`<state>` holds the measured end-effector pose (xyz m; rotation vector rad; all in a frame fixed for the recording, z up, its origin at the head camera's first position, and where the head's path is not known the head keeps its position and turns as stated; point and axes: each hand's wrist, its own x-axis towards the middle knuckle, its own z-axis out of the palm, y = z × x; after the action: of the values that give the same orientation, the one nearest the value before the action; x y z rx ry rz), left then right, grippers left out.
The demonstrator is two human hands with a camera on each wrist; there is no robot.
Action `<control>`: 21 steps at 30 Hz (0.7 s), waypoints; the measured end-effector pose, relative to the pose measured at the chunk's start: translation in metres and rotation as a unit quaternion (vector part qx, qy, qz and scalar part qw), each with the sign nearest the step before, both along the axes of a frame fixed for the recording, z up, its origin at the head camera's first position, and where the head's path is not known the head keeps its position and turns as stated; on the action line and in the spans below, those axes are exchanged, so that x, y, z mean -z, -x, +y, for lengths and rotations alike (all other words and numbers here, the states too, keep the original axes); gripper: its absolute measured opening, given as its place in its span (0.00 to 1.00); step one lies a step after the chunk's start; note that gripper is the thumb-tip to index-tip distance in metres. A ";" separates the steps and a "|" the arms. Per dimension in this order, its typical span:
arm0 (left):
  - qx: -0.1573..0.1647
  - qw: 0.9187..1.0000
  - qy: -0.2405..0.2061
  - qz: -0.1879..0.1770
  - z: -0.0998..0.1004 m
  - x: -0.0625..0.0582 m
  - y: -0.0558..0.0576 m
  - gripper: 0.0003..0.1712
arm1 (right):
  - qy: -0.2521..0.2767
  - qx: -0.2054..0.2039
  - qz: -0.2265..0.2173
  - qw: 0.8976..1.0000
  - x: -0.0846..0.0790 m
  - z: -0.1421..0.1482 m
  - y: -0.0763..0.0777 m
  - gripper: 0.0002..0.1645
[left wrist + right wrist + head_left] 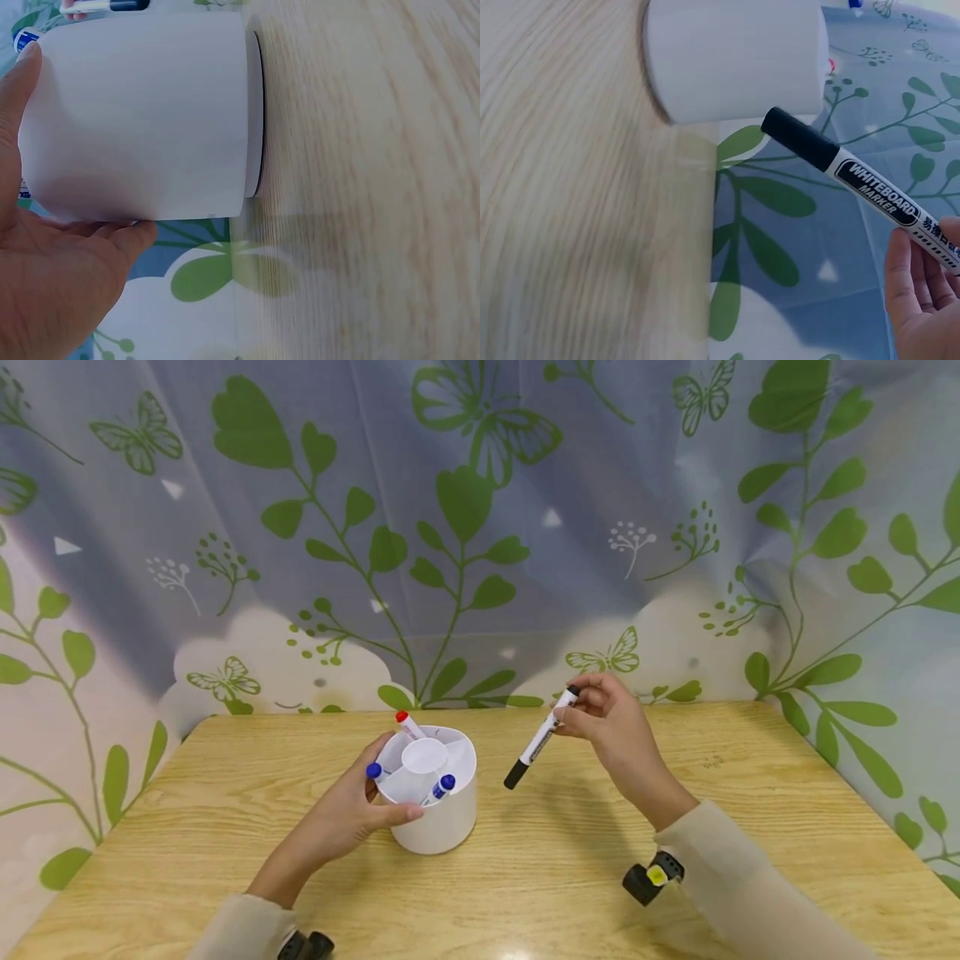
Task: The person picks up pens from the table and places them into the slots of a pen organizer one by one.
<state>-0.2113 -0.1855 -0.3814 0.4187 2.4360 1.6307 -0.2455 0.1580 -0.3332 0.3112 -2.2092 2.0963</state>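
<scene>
A round white pen holder (442, 827) with several compartments stands upright on the wooden table. My left hand (341, 818) grips it from the left, thumb at the front of the rim and fingers round the far side. Inside it are a red-capped marker (409, 725) at the back, a blue-capped marker (374, 771) at the left and another blue-capped marker (441, 788) at the front right. Right of the holder, my right hand (618, 743) pinches a black whiteboard marker (877, 191) near its upper end. The marker slants in the air, its black cap pointing down toward the left, apart from the holder.
The light wooden table (555, 885) runs back to a curtain (480, 610) printed with green leaves and butterflies. Small dark marks (712, 762) show on the tabletop at the right. Each wrist wears a black camera strap.
</scene>
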 end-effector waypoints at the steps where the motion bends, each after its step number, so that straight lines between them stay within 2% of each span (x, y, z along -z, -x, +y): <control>1: 0.002 1.000 0.000 0.001 -0.001 0.000 0.000 0.65 | 0.006 -0.001 0.003 1.000 -0.001 -0.001 -0.001 0.21; 7: 0.014 1.000 0.004 0.009 -0.006 -0.001 0.000 0.61 | 0.047 -0.012 0.015 0.999 -0.012 -0.010 -0.005 0.21; 13: 0.023 1.000 0.009 0.017 -0.009 -0.002 0.000 0.60 | 0.088 -0.027 0.020 0.996 -0.017 -0.024 -0.007 0.15; 21: 0.028 0.999 0.010 0.023 -0.010 -0.004 0.002 0.59 | 0.089 -0.037 0.016 0.995 -0.014 -0.042 -0.005 0.10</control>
<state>-0.2128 -0.1954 -0.3777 0.5224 2.4485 1.5917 -0.2404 0.1161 -0.3192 0.4149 -2.0037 2.2886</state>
